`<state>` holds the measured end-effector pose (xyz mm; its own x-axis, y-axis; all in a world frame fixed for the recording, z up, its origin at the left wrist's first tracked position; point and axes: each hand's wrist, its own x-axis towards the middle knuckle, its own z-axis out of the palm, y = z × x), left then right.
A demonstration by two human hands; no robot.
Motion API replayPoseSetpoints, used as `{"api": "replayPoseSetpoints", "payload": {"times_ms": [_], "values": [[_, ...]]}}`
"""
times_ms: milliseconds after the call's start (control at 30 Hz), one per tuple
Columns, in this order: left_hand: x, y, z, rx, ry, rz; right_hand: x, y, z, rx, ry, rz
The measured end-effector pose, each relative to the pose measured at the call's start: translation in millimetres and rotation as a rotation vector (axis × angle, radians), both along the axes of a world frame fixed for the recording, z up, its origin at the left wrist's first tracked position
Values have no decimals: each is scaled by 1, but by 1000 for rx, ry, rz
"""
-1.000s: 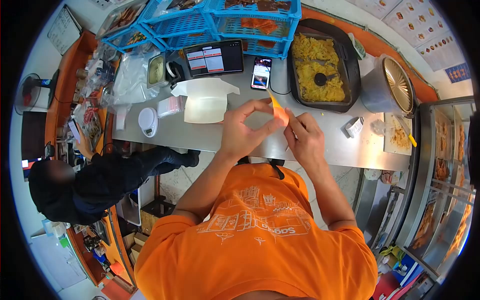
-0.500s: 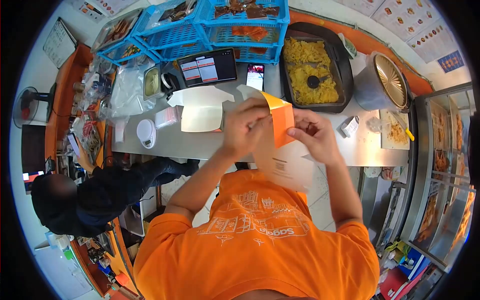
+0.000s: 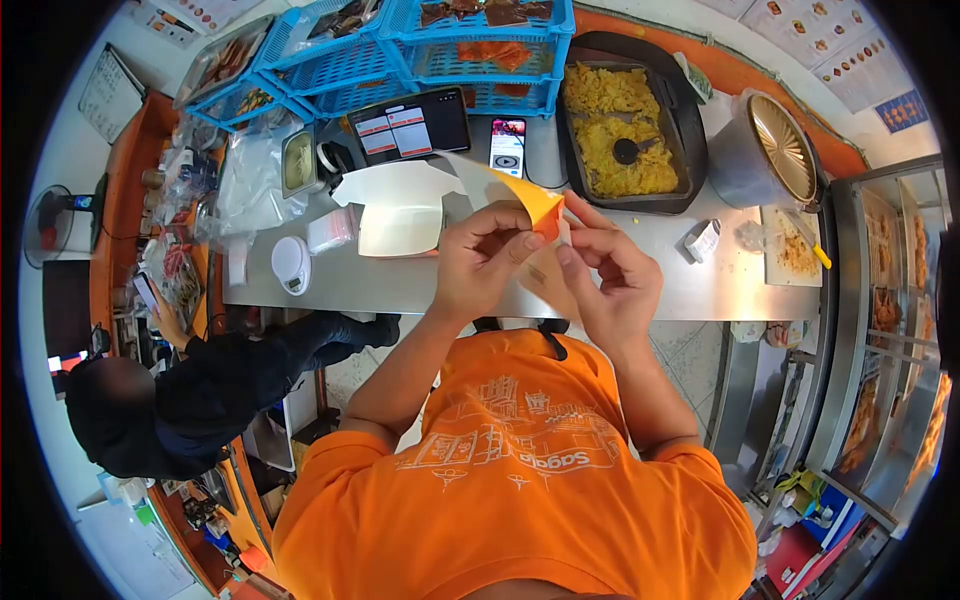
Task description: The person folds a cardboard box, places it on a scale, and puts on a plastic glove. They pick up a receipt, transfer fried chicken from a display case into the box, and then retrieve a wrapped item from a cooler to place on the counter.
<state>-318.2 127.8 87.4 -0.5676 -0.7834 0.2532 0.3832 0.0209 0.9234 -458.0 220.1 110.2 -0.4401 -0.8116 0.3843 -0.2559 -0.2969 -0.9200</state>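
An orange-and-white cardboard food box (image 3: 536, 198), partly folded, is held up in front of my chest above the table's front edge. My left hand (image 3: 487, 258) pinches its left side near the orange flap. My right hand (image 3: 614, 272) has its thumb and fingers closed on the right edge, close to the left fingertips. Much of the cardboard is hidden behind the hands. Just left of my left hand, a folded box (image 3: 400, 228) stands open on the table, its pale inside showing.
A tablet (image 3: 412, 126) and a phone (image 3: 507, 145) stand behind the boxes. Blue baskets (image 3: 345, 72), a black pan of yellow food (image 3: 690, 150) and a large pot (image 3: 738, 165) line the back. A white scale (image 3: 291, 264) sits left. Another person (image 3: 230, 385) holds a phone at left.
The cardboard has tilted and folded, so its printed lower panel shows far less. My right hand has turned, and both hands have come closer together at the orange flap.
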Motion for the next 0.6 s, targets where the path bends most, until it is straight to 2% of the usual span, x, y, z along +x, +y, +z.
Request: {"api": "replayPoseSetpoints", "payload": {"times_ms": [33, 167, 367, 467, 533, 567, 600], "values": [[1, 1, 2, 22, -5, -1, -1, 3, 3, 71, -230, 72], [0, 5, 3, 82, 22, -9, -3, 3, 9, 69, -364, 141], [2, 7, -1, 84, -15, -18, -12, -1, 7, 156, -307, 230], [1, 10, -5, -25, -72, -14, -12, -5, 0, 163, -239, 185], [2, 18, -1, 122, 0, -91, -17, -7, -10, 26, 168, 95], [0, 21, -1, 122, 0, -91, -14, -7, -16, 26, 167, 95], [-4, 25, -2, 17, -96, -47, -8, -7, -21, 22, 72, -6]]}}
